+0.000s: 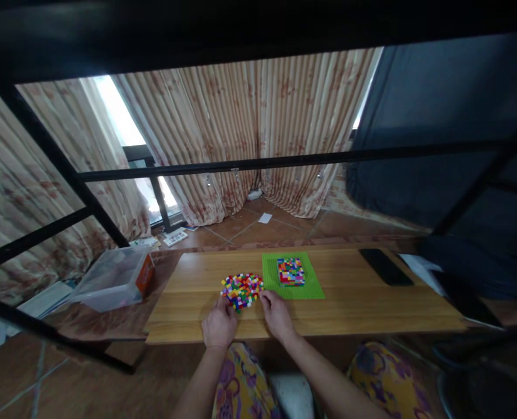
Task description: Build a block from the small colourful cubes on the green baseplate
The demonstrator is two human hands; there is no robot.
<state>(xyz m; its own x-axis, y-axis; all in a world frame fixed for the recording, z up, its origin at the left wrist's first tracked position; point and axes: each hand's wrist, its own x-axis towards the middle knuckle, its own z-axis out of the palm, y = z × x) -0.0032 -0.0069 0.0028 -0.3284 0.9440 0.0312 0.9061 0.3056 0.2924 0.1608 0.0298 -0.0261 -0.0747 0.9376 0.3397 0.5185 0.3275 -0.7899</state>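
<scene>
A loose pile of small coloured building bricks [243, 288] lies on the wooden board. To its right is a green baseplate [313, 285] carrying a block built of many-coloured bricks [291, 272]. My left hand [220, 323] rests at the pile's near left edge, its fingers bent and touching the bricks. At the pile's right edge is my right hand [276, 311], thumb and fingertips pinched together close to the baseplate's left side. Whatever that pinch holds is too small to make out. The left fingertips are partly hidden.
A dark flat phone-like object [386, 266] lies on the right of the wooden board [350, 317]. A clear plastic box [114, 279] with an orange label stands left of it. Black metal bars [284, 163] cross in front and overhead, with curtains behind.
</scene>
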